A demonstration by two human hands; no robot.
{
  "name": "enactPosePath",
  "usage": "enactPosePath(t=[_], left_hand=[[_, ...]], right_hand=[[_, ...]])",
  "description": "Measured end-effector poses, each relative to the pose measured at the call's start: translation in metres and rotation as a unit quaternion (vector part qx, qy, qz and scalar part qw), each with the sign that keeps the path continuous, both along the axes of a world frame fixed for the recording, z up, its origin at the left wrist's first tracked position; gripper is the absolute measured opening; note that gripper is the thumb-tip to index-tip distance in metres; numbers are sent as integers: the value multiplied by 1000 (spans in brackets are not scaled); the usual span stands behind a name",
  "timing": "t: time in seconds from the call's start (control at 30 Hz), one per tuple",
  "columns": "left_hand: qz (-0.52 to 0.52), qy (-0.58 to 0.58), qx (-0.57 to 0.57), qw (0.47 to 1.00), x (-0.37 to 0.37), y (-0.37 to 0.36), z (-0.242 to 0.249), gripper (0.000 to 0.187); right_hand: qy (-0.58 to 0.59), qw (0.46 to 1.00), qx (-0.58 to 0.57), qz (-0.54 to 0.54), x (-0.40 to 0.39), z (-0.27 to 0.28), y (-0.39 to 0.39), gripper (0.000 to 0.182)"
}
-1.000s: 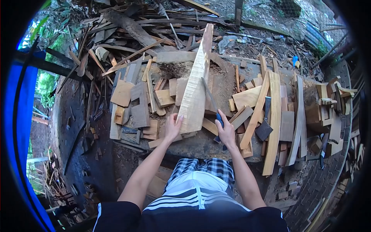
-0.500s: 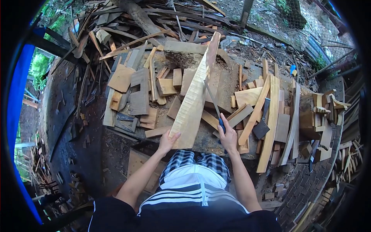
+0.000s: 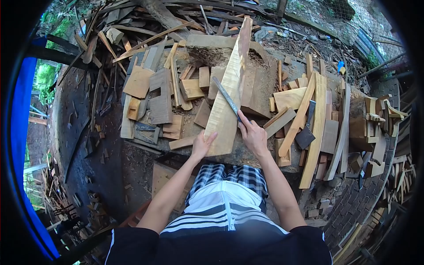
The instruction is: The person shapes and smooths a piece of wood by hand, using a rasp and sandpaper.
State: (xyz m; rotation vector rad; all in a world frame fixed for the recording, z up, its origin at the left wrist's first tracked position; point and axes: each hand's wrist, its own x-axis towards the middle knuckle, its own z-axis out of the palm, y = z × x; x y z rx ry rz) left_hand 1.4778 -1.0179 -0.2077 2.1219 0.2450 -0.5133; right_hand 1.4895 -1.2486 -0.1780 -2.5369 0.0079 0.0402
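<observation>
A long, tapering pale wooden board points away from me over the workbench, its narrow tip at the top and its wide end near my body. My left hand grips the lower left edge of this board. In my right hand is the dark handle of a long flat metal file. The file's blade lies slantwise across the board's face, pointing up and left.
Cut wood blocks lie left of the board. Long strips and a dark square-bladed tool lie on the right. A thick wooden block stands behind the board. Scrap wood is heaped at the back.
My right hand has moved up and slightly left, bringing the file from the board's right edge across its face. The board and my left hand are higher in view.
</observation>
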Motion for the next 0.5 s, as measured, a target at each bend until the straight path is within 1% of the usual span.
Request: enactPosePath(t=[0.07,0.1,0.2,0.3,0.37,0.43,0.5], left_hand=[[12,-41,-63,997,11,-9,-10,54],[14,-45,-68,997,10,-11,-10,54],[-6,-32,-20,999,-2,2,-11,55],[-7,-22,-36,999,-22,12,-9,56],[-18,-3,-41,999,-20,15,-9,58],[-27,13,-42,999,-15,15,-4,59],[-87,75,118,986,-4,12,20,65]], right_hand=[[5,1000,-23,-3,16,6,-8,47],[1,1000,-27,-1,16,7,-12,47],[28,999,-22,28,5,8,-16,51],[33,998,-9,44,-6,6,-19,50],[47,999,13,1,20,6,-20,49],[37,999,-1,-38,64,-1,-22,46],[32,999,-9,-26,95,-6,-22,46]])
